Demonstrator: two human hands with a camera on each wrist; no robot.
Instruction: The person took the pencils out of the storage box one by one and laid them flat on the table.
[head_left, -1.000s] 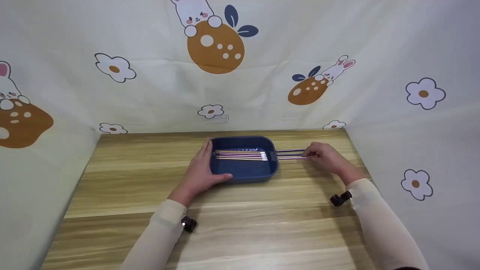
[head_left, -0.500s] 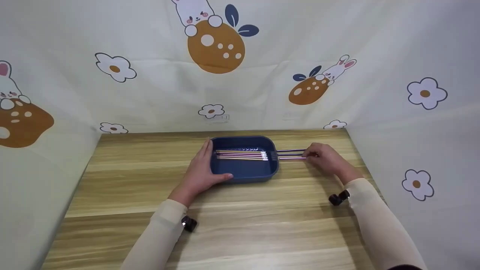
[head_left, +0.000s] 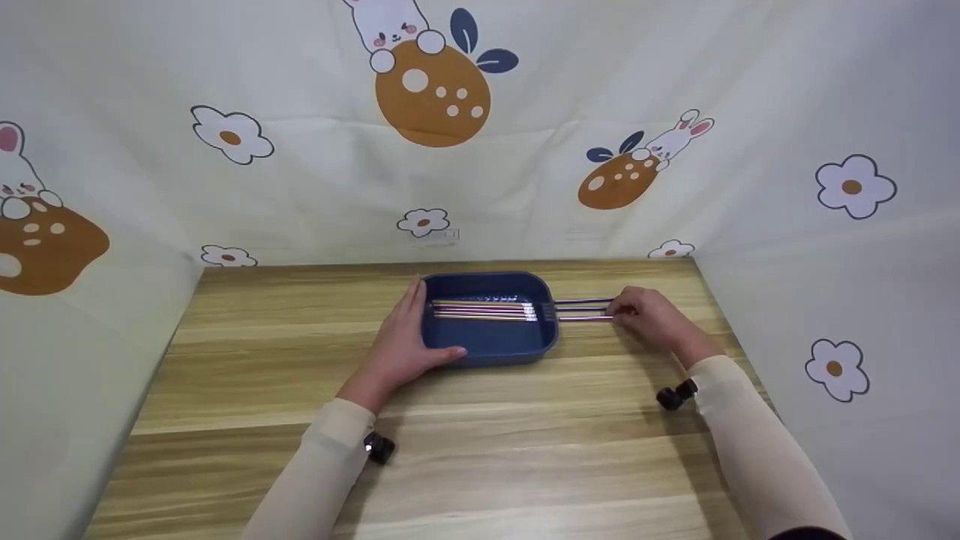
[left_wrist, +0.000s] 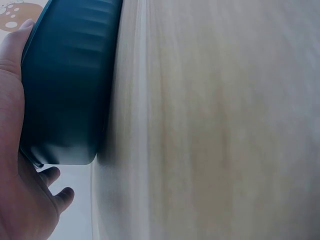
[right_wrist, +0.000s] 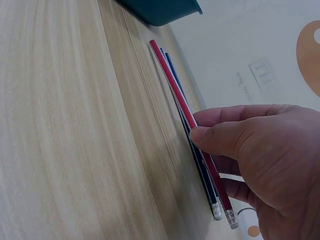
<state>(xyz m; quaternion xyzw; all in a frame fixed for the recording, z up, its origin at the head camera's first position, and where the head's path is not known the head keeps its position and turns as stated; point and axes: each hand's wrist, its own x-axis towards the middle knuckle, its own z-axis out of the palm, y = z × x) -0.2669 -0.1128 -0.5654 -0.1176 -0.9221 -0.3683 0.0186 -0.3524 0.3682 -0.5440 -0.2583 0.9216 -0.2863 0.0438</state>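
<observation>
At the back of the table, a blue plastic bin (head_left: 501,360) holds several pencils (head_left: 484,310), their white eraser ends toward the right. My left hand (head_left: 397,341) rests against the bin's left end, fingers stretched along that side and thumb along the front edge. To the right of the bin, my right hand (head_left: 652,319) pinches a red pencil (right_wrist: 172,80) between thumb and fingers, its eraser end toward the wrist camera. Two dark blue pencils (right_wrist: 201,172) lie on the table just behind it, partly hidden by the fingers.
The wood-grain table (head_left: 480,450) meets a pale printed cloth (head_left: 510,187) at the back and both sides. Each sleeve cuff carries a small black camera (head_left: 380,448).
The red pencil has shifted very slightly toward the front, apart from the dark blue ones. My left hand and the bin stay in place.
</observation>
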